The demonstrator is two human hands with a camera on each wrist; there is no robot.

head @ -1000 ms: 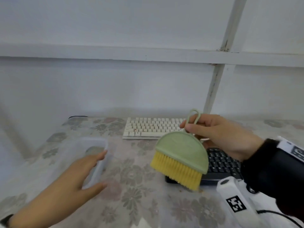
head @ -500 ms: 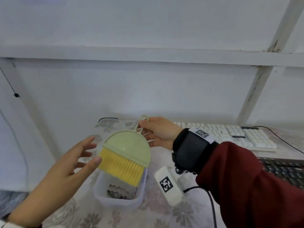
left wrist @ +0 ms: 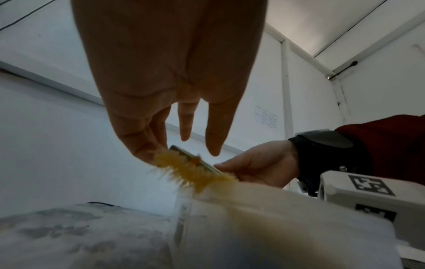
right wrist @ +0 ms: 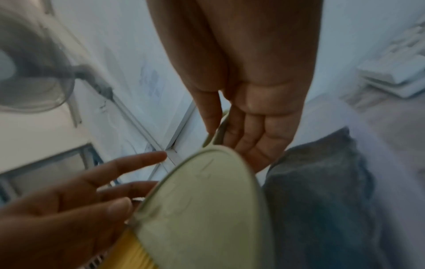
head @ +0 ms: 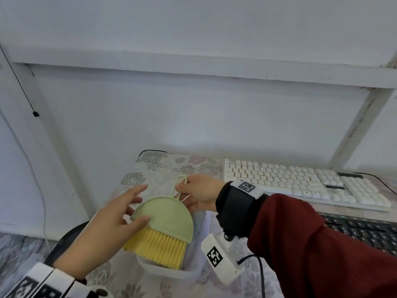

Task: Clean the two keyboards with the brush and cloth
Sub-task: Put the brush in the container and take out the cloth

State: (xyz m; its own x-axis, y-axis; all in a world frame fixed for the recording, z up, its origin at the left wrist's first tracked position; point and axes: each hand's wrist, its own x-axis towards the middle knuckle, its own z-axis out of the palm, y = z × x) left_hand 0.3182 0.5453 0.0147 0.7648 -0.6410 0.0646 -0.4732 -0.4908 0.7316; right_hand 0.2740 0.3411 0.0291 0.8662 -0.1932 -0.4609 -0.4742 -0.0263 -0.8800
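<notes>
A green brush [head: 165,220] with yellow bristles hangs tilted over a clear plastic box [head: 171,274]. My right hand [head: 180,188] pinches its loop handle from the right. My left hand [head: 135,211] reaches in from the left with straight, spread fingers; its thumb rests on the brush's left edge and the fingers lie behind it. In the left wrist view the bristles [left wrist: 193,169] point down at the box rim. The brush back [right wrist: 202,209] fills the right wrist view. A white keyboard [head: 300,181] lies at the back right, a black keyboard [head: 361,231] in front of it.
A floral cover lies on the table [head: 154,168], whose left end is beside the box. A blurred grey-blue mass [right wrist: 322,200] shows under the brush. A black cable [head: 35,114] hangs on the left wall. A fan [right wrist: 30,72] shows in the right wrist view.
My right hand carried the brush left, from above the black keyboard to above the box. My left hand left the box rim and came up to touch the brush. The view swung left.
</notes>
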